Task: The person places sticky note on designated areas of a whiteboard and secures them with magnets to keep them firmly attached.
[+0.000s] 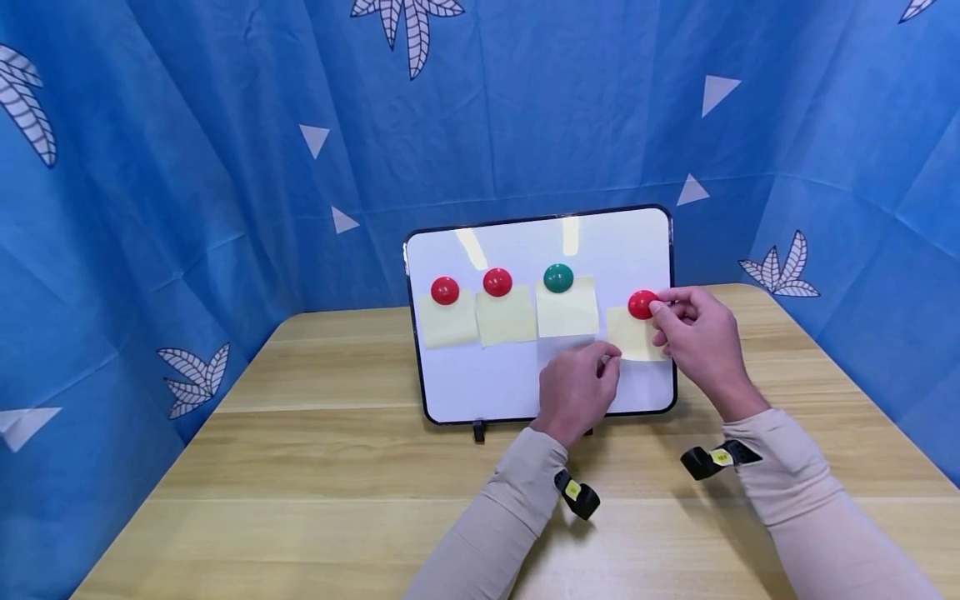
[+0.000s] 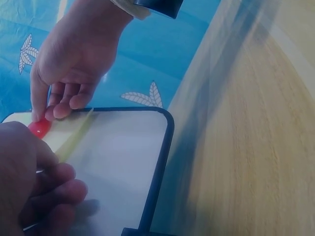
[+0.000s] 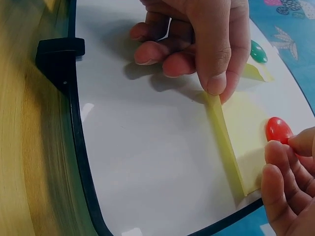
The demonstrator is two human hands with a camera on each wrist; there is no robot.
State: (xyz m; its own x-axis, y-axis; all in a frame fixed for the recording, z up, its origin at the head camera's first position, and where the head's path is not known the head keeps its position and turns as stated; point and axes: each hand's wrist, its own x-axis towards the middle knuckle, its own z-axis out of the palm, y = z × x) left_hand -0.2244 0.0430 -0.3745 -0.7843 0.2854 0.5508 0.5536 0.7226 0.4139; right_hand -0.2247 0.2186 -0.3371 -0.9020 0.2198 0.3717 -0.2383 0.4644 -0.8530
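Note:
A whiteboard (image 1: 480, 383) with a black frame leans upright on the table. At its right side my right hand (image 1: 701, 337) pinches a round red magnet (image 1: 642, 304) at the top of a yellow sticky note (image 1: 633, 337). My left hand (image 1: 579, 385) pinches that note's lower left corner between thumb and finger; the right wrist view shows the note (image 3: 246, 132) with its lower edge standing off the board. Further left, three more notes hang in a row: one under a green magnet (image 1: 558, 278), two under red magnets (image 1: 497, 282).
The board stands on small black feet (image 1: 478, 431) on a wooden table (image 1: 315, 467). Behind it and on both sides hangs a blue curtain (image 1: 525, 125) with white leaf and triangle prints. Each sleeved wrist carries a black strap-on camera (image 1: 705, 462).

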